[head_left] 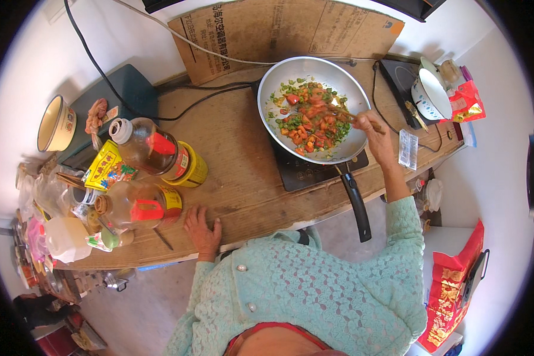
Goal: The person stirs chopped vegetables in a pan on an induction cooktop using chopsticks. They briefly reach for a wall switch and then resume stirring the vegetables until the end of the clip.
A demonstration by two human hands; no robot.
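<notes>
My right hand (374,133) is closed around the handle of a brown, wooden-looking stirring utensil (343,113), whose far end is blurred and buried in the food. Chopped red and green vegetables (314,127) lie in a wide grey frying pan (353,89). Under the pan is a black induction cooker (302,175), and the pan's black handle (356,204) points toward me over the counter edge. My left hand (203,231) rests on the wooden counter (237,196), fingers spread and holding nothing. A thin dark stick (162,239) lies to its left.
At left stand two large brown-tinted bottles (142,145) (133,204), a yellow tub (191,169), a yellow packet (108,166) and a cream pot (57,124). Cardboard (267,35) leans behind the pan. A second cooker (397,80) bears a white bowl (430,98) at right. Black cables (204,98) cross the back.
</notes>
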